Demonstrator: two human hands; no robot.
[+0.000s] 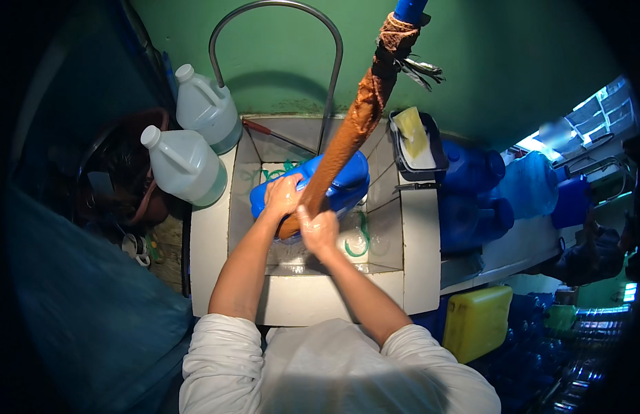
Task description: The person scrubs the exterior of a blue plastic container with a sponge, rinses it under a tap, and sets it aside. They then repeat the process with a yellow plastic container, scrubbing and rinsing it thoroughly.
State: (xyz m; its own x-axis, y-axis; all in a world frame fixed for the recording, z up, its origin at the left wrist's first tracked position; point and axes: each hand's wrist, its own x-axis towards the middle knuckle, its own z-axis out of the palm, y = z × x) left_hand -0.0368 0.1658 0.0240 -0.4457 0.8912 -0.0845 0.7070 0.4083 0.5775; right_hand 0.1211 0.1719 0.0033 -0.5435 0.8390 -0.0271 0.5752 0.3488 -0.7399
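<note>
A blue plastic container (pixel 346 176) lies tilted in the tiled sink (pixel 384 217). My left hand (pixel 284 196), wet, grips its near left part from above. My right hand (pixel 320 227) is slightly blurred and closes around the lower part of a brown, cloth-like wrapped shaft or hose (pixel 346 139). This wrapped length slants down from the upper right, where a blue pipe (pixel 410 10) shows above its ties. A brown piece also shows below my left hand; how it joins the shaft is hidden by my hands. Green strips (pixel 362 235) lie on the wet sink bottom.
Two translucent jugs (pixel 183 165) stand on the left ledge. A curved metal pipe (pixel 276 5) arches over the sink, near a red-handled tool (pixel 258 127). A black tub (pixel 431 160) with a yellow sponge (pixel 410 132), a knife (pixel 418 186) and blue containers (pixel 470 171) are right.
</note>
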